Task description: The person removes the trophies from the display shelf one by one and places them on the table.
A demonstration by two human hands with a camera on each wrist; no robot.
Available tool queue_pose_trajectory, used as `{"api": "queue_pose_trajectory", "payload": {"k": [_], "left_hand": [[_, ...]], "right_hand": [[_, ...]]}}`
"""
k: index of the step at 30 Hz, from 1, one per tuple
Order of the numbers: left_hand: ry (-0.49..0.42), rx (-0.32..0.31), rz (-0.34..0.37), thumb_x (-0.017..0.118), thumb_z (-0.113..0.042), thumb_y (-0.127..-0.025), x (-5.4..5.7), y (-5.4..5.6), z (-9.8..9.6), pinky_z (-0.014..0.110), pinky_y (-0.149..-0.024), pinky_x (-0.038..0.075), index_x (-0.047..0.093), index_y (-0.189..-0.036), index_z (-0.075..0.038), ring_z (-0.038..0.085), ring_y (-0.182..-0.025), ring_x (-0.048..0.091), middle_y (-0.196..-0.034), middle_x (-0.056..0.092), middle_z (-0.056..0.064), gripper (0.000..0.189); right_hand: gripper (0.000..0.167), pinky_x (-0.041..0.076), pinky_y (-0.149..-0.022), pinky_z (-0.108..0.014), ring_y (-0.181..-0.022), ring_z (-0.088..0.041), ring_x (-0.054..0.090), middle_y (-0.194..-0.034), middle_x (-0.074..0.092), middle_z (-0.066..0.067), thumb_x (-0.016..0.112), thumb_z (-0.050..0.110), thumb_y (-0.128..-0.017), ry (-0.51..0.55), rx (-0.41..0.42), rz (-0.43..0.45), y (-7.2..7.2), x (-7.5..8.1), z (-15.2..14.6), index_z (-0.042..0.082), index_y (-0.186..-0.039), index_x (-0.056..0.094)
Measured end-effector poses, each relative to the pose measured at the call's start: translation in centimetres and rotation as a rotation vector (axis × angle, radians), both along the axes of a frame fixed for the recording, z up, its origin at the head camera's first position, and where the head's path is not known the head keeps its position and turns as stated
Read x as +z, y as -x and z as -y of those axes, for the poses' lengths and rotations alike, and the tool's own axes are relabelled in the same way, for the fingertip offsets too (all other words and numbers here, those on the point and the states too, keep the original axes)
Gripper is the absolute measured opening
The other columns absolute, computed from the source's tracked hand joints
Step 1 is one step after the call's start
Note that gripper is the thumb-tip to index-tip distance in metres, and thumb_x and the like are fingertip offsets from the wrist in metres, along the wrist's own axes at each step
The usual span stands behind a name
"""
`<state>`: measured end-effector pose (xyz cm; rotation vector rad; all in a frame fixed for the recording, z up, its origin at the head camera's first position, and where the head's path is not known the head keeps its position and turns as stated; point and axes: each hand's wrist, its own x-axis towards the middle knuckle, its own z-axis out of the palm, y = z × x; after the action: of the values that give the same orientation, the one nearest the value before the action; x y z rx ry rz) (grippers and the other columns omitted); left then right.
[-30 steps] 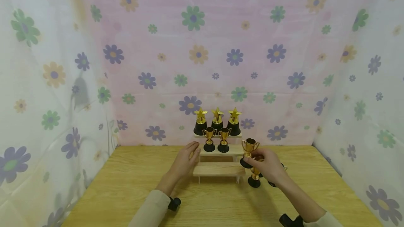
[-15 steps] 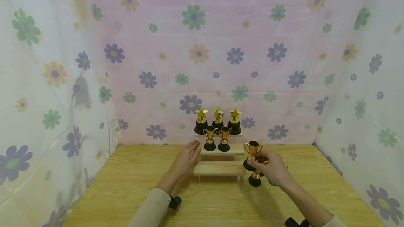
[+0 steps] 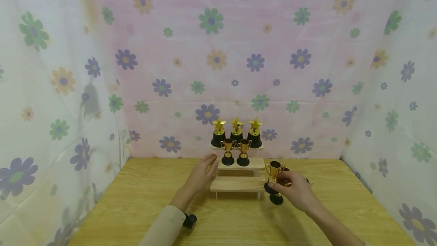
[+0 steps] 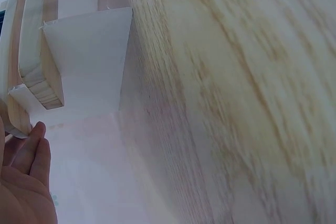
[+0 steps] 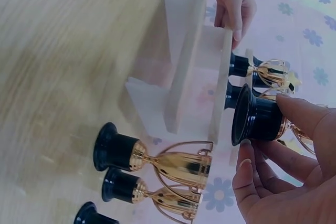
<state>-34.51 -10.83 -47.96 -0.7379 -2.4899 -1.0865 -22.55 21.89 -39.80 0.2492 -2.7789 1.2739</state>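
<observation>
My right hand pinches a small gold trophy cup with a black base, holding it upright to the right of a stepped wooden stand. The right wrist view shows thumb and fingers at the held cup's black base. My left hand rests at the left end of the stand's middle step; its nearly straight fingers touch the wood in the left wrist view. Two matching cups stand on that middle step. Three star trophies line the top step.
More trophy cups stand on the wooden table right of the stand, partly hidden behind my right hand; one shows whole in the right wrist view. The lowest step bears nothing. Flower-print cloth encloses the back and sides.
My right hand and the trophy cup have shifted slightly right, away from the stand, and lower. The left hand has stayed at the stand's left end.
</observation>
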Motion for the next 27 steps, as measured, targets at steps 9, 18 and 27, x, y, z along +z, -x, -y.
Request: {"api": "queue_pose_trajectory", "payload": {"k": [9,18,27], "left_hand": [[0.002,0.015,0.004,0.05,-0.025,-0.11,0.1,-0.1,-0.1,0.053,-0.115,0.04,0.056,-0.141,0.008,0.041,-0.139,0.048,-0.148,0.052,0.026,0.046],[0.008,0.012,-0.001,0.05,-0.026,-0.11,0.0,0.0,-0.1,0.054,-0.114,0.04,0.056,-0.14,0.009,0.042,-0.138,0.048,-0.147,0.053,0.025,0.046],[0.008,0.01,0.019,0.049,-0.027,-0.111,0.1,-0.1,0.0,0.053,-0.116,0.039,0.056,-0.142,0.006,0.04,-0.141,0.046,-0.149,0.05,0.026,0.047]], "right_hand": [[0.029,0.052,-0.064,-0.03,-0.08,-0.016,0.06,-0.091,0.067,-0.002,0.08,0.027,-0.091,0.027,0.045,0.016,-0.4,-1.5,0.2,0.002,-0.105,0.072],[0.026,0.053,-0.063,-0.027,-0.082,-0.017,0.063,-0.091,0.068,-0.002,0.081,0.026,-0.089,0.026,0.104,-0.011,-0.6,-3.2,-0.1,0.004,-0.1,0.074],[0.022,0.054,-0.064,-0.026,-0.081,-0.017,0.065,-0.091,0.07,-0.002,0.081,0.024,-0.089,0.032,0.121,-0.011,-0.6,-4.3,-0.8,0.004,-0.097,0.074]]}}
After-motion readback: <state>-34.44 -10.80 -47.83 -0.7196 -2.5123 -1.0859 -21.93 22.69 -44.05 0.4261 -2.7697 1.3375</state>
